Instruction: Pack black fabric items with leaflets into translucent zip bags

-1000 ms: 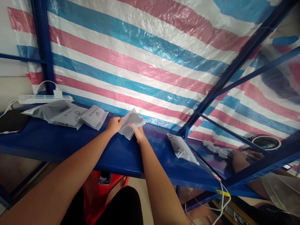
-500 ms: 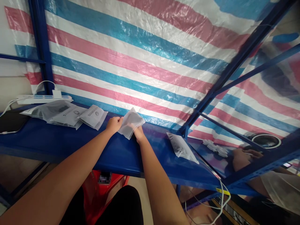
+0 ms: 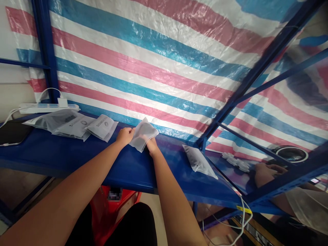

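Between my hands, just above the blue shelf (image 3: 128, 171), is a frosted plastic bag (image 3: 141, 136). My left hand (image 3: 125, 136) pinches the bag's left edge between thumb and fingers. From the lower right, my right hand (image 3: 151, 145) grips it, and its fingers show faintly through the translucent plastic. What the bag contains, if anything, I cannot make out. To the left lies a frosted bag with dark printing (image 3: 104, 127), overlapping further similar bags (image 3: 74, 126). Another frosted bag (image 3: 200, 162) rests by itself to the right of my hands.
A white power strip (image 3: 48, 108) with a plugged-in charger and a black tablet-like device (image 3: 14, 133) sit at the far left. Striped plastic sheeting (image 3: 143, 68) hangs behind. At right, beyond the blue frame, are another person's hands (image 3: 269, 172) and white pieces (image 3: 235, 161). White cables (image 3: 242, 218) dangle below.
Hardly anything differs. Both of my hands keep the bag in the same place, while the other person's hands at the right shift slightly.
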`<state>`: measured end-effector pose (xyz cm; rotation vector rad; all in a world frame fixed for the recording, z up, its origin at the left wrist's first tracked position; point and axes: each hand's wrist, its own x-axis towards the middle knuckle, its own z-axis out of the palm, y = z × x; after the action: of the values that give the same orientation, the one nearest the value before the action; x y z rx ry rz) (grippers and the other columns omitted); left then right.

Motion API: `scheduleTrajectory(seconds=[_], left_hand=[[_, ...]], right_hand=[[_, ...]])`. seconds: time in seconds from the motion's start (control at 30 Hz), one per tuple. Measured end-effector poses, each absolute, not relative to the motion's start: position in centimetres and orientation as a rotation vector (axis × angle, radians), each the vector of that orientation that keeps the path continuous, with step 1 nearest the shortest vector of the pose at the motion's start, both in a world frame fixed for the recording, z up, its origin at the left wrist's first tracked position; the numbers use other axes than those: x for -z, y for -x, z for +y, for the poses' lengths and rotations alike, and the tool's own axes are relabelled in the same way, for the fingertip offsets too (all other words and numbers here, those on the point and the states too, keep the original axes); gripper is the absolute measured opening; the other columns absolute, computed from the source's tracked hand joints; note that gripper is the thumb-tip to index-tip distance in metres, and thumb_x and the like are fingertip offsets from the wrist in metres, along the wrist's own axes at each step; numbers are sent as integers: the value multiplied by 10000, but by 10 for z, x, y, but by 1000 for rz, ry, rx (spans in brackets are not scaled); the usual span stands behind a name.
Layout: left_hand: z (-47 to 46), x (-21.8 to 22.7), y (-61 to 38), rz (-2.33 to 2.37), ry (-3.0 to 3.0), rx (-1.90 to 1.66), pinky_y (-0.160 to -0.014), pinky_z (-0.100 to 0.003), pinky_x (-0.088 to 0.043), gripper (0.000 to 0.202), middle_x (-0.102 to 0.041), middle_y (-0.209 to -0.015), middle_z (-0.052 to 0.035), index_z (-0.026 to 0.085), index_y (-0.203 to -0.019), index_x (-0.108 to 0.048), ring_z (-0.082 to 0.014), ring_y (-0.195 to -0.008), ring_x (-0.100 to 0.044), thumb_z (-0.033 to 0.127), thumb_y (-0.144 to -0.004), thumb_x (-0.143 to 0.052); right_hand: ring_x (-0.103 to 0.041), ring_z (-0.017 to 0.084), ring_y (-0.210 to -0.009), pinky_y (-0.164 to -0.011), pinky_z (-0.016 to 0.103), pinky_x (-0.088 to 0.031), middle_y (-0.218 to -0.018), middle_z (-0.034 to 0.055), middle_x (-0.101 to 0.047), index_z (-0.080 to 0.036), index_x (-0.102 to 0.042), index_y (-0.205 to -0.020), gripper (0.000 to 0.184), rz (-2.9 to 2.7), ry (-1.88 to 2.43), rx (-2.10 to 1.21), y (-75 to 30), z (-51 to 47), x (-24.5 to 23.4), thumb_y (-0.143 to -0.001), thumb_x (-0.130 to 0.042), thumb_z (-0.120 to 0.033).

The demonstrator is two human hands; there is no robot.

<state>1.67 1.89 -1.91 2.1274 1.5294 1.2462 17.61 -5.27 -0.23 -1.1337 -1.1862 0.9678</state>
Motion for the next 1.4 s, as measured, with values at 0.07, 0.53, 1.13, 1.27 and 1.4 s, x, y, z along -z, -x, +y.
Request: scheduleTrajectory(seconds=[0.07,0.53,1.13,1.27,1.4], left_hand=[[18,19,-17,1534,-2123,-1239,-624,-335,-285,460,-698,-719,-108,176,-706,-706,-224,-695,-594,438,-981,-448],[19,18,-15,1598,-2141,-1227,-617,-328,-283,477,-693,-712,-96,166,-700,-687,-208,-690,-589,445,-988,-429],[27,8,14,1941,-2147,-787,-745,-377,-493,425,-741,-1003,-164,185,-935,-739,-329,-965,-684,471,-973,-427],[29,3,23,2031,-2069,-707,-808,-406,-523,413,-728,-1105,-175,176,-1025,-733,-343,-1038,-679,452,-978,-429],[32,4,27,2080,-2025,-721,-822,-431,-530,398,-719,-1130,-180,172,-1050,-723,-356,-1062,-672,438,-981,-435]], right_hand=[[-670,289,-1124,-976,418,-561,-1189,79,-722,-217,-693,-1174,539,-1187,1140,-963,-176,-52,2,-681,-831,-385],[-677,289,-1120,-998,435,-557,-1213,70,-713,-219,-671,-1225,575,-1181,1138,-984,-180,-45,5,-690,-833,-352],[-728,205,-784,-653,287,-594,-918,83,-768,-152,-724,-999,302,-1088,1364,-1460,-201,-60,-12,-785,-724,-367],[-719,204,-722,-632,286,-589,-838,91,-765,-143,-715,-962,265,-1129,1374,-1583,-208,-75,-19,-756,-740,-307],[-708,194,-681,-621,269,-575,-793,86,-758,-132,-709,-918,243,-1174,1332,-1656,-219,-86,-22,-695,-727,-228]])
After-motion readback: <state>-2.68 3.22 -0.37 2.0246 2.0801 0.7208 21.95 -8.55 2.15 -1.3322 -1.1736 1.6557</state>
